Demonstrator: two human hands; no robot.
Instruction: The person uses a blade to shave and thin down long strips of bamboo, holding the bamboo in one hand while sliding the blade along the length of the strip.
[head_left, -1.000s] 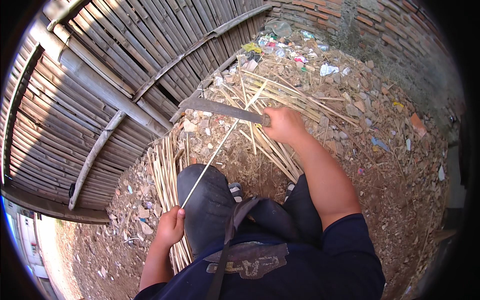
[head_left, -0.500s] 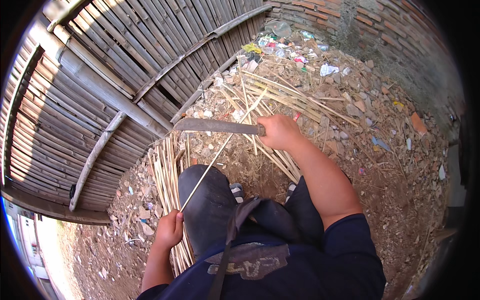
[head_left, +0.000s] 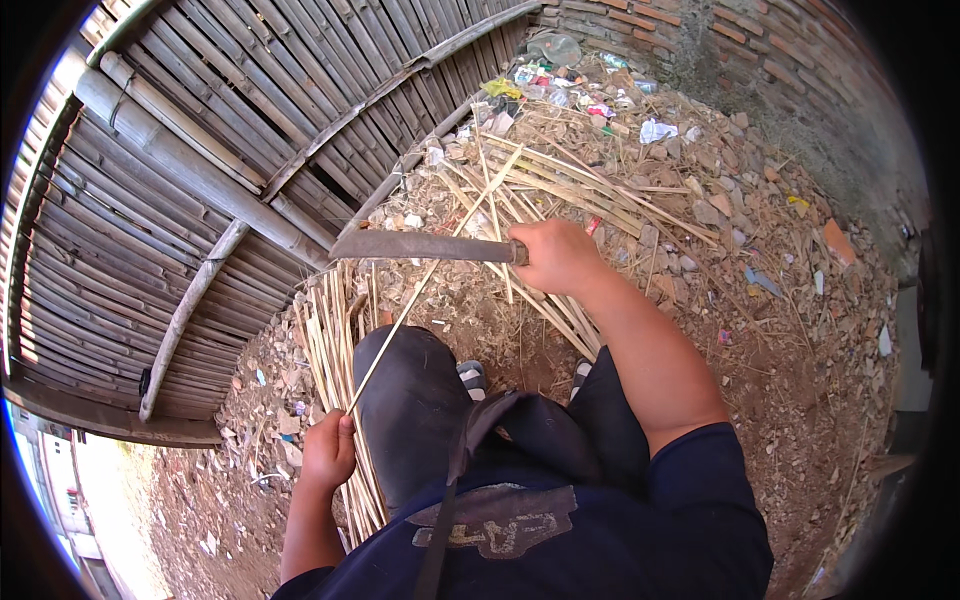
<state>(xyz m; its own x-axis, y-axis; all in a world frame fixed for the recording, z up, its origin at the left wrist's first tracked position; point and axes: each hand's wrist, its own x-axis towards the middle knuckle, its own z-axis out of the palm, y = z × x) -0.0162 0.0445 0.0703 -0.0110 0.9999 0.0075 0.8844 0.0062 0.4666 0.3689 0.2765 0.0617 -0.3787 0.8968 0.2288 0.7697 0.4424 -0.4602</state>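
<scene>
My right hand (head_left: 558, 258) is closed round the handle of a machete (head_left: 430, 247), its long dark blade pointing left across the space above my knees. A thin bamboo strip (head_left: 393, 330) slants from my left hand (head_left: 328, 450) up and to the right, passing by the blade. The fingers of my left hand are wrapped round its lower end, beside my left thigh. A bundle of pale bamboo strips (head_left: 330, 345) lies along my left leg, just beyond that hand. Whether the blade touches the strip I cannot tell.
More split bamboo strips (head_left: 570, 185) lie scattered ahead on the rubble. A bamboo slat wall (head_left: 230, 130) stands at the left, a brick wall (head_left: 790, 75) at the back right. Plastic litter (head_left: 560, 90) is heaped in the far corner. Stones and brick bits cover the ground.
My left hand has drawn the bamboo strip a little back to the left and down. The machete has shifted slightly left, its tip rising a little.
</scene>
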